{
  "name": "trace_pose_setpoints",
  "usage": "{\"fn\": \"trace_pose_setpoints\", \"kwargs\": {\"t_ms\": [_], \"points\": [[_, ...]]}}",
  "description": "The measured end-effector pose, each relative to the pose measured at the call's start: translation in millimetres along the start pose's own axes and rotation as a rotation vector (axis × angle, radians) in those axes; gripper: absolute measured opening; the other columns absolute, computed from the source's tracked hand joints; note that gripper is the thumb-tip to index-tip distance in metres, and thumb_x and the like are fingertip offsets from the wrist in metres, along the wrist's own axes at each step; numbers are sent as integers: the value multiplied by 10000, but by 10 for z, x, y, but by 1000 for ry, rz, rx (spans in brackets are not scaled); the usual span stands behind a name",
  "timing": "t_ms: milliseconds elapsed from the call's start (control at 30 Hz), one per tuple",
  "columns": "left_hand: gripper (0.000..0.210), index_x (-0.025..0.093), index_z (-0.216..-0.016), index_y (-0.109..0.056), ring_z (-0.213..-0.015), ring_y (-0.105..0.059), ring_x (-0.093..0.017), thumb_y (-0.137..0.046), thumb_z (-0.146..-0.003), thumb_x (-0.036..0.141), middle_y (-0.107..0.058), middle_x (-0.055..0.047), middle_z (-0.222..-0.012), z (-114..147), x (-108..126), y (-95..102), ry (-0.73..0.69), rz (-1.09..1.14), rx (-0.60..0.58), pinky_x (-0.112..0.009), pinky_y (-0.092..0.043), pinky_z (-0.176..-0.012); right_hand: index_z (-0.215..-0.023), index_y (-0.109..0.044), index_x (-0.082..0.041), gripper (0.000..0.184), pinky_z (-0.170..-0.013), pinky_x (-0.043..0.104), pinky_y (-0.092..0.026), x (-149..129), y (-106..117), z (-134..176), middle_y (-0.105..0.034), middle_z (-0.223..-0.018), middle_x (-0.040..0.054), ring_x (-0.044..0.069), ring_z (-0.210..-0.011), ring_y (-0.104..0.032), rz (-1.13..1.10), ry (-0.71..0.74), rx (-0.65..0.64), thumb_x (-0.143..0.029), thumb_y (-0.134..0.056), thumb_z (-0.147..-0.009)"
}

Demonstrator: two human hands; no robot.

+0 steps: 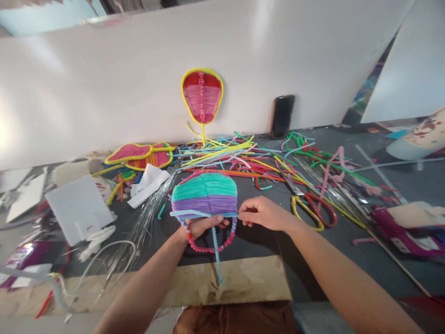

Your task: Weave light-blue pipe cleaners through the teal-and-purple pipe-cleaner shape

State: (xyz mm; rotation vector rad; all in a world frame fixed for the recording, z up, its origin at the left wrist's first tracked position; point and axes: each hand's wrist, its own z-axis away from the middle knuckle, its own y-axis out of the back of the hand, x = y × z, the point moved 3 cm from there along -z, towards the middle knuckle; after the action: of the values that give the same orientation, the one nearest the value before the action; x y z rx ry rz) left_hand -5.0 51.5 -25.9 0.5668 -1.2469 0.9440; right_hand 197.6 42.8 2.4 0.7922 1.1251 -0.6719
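Note:
A rounded pipe-cleaner piece (205, 186) is held up in the middle, with teal rows above purple rows and a thin blue row below. Its lower rim is a twisted pink and red loop. My left hand (205, 225) is closed on it from below, with the thumb across the blue row. A light blue pipe cleaner (189, 213) lies along that row, its left end sticking out past the rim. At the right rim, my right hand (255, 213) pinches the blue pipe cleaner's end, which its fingertips partly hide. A light blue twisted stem (216, 253) hangs below the piece.
Loose pipe cleaners (222, 155) are heaped behind. Scissors (314, 211) lie to the right. A yellow-rimmed red and pink paddle shape (202, 95) and a phone (282, 116) stand against the white board (139, 83). At left lie a white square (79, 208) and wires (146, 218).

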Motion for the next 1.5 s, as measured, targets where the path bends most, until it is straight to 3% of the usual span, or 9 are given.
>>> {"fn": "trace_pose_setpoints", "kwargs": {"t_ms": [400,567,933,1267,1500], "points": [[277,132,-859,-711,-723,-682,-185,-715,-722,372,-731,-58,-760,7,55,-40,16,102,14,-297,-560,-718,-810,-632,-164,250,-610,238,-477,46,-44,-39,-647,-695,11,112,-608,-586,-24,24,-9,-403,-563,-832],[312,135,-831,-714,-667,-673,-164,-774,-647,379,-724,-45,-712,16,132,-103,22,233,9,-259,-563,-656,-879,-645,-155,300,-627,249,-495,35,-84,-39,-624,-692,7,115,-642,-588,-184,42,-65,-444,-591,-815],[264,127,-771,-729,-623,-650,-139,-762,-663,365,-708,-48,-706,29,130,-122,20,319,-40,-237,-536,-633,-891,-622,-141,311,-606,227,-481,-13,-115,10,-620,-694,9,93,-613,-565,-332,113,-145,-442,-609,-811],[308,117,-752,-731,-616,-642,-142,-754,-666,412,-692,-52,-653,41,55,-146,67,382,-101,-247,-522,-650,-866,-637,-135,259,-620,234,-460,-20,-195,-10,-608,-717,12,94,-638,-554,-527,225,-142,-389,-649,-811],[300,113,-755,-705,-702,-653,-177,-743,-681,401,-689,-70,-746,44,150,-224,-6,376,-126,-261,-519,-652,-803,-636,-146,237,-622,233,-436,69,-301,-81,-634,-720,10,92,-633,-540,-720,221,-115,-361,-723,-752]]}}
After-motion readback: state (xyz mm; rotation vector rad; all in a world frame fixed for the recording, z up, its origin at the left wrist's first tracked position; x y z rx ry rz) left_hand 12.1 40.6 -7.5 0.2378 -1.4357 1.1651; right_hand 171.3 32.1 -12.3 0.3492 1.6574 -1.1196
